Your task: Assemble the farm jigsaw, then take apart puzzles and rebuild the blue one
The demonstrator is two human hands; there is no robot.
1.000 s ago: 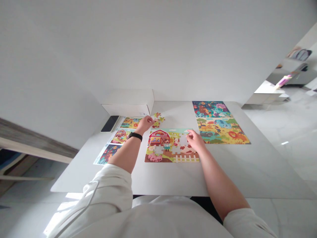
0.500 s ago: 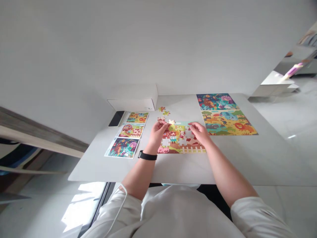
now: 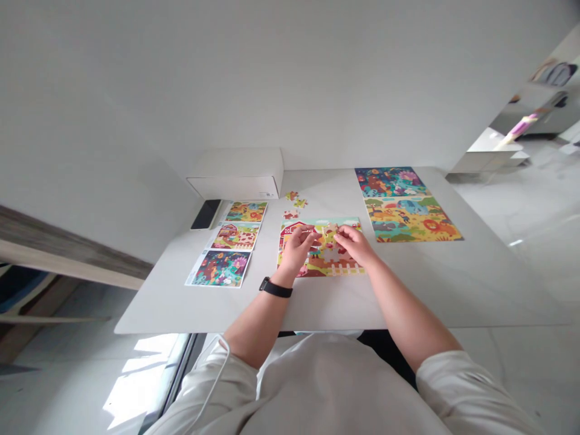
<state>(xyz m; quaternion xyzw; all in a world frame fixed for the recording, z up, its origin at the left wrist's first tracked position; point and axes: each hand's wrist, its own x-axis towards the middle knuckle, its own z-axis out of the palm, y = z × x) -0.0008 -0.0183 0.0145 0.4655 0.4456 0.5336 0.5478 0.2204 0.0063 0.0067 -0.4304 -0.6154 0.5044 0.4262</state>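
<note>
left hand (image 3: 296,248), right hand (image 3: 356,244) both at jigsaw piece (image 3: 329,229) over farm puzzle (image 3: 344,270)

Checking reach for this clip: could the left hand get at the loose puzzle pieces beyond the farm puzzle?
Likely yes: the left hand rests on the farm puzzle, and the loose pieces lie just past its far edge, nothing standing between.

Farm puzzle (image 3: 339,269) on table (image 3: 453,290), picture cards (image 3: 222,269) left, safari puzzle (image 3: 410,220) right, box (image 3: 235,175) behind

Left hand (image 3: 296,249), right hand (image 3: 356,244) over farm puzzle (image 3: 348,269); narrow gap to picture cards (image 3: 235,235) at 9; loose pieces (image 3: 292,196) at 12, animal puzzle (image 3: 410,220) at 2, white box (image 3: 235,187) at 11.
</note>
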